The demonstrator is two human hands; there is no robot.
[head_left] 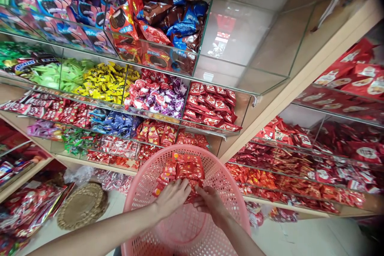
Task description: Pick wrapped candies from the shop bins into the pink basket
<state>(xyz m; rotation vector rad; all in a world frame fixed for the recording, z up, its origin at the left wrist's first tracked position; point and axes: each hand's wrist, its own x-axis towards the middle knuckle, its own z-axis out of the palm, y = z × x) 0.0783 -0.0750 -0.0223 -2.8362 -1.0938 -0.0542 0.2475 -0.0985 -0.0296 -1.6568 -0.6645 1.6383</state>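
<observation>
A pink plastic basket [240, 208] with a perforated wall stands in front of me. Small red candy packets [189, 170] with yellow-orange round prints are gathered at its far side. My left hand [174, 197] reaches in from the left, its fingers curled over the near packets. From the right comes my right hand [211, 203], thumb and fingers closed around the near edge of the same bunch. Both hands are close together, and their fingertips are partly hidden by the packets.
Glass-fronted shelves [156, 114] of wrapped candy rise beyond the basket, divided by a slanted wooden post [288, 84]. More red packets [300, 168] fill the right-hand shelves. A round woven basket [82, 206] and bagged sweets [33, 204] lie at lower left, near the tiled floor [324, 234].
</observation>
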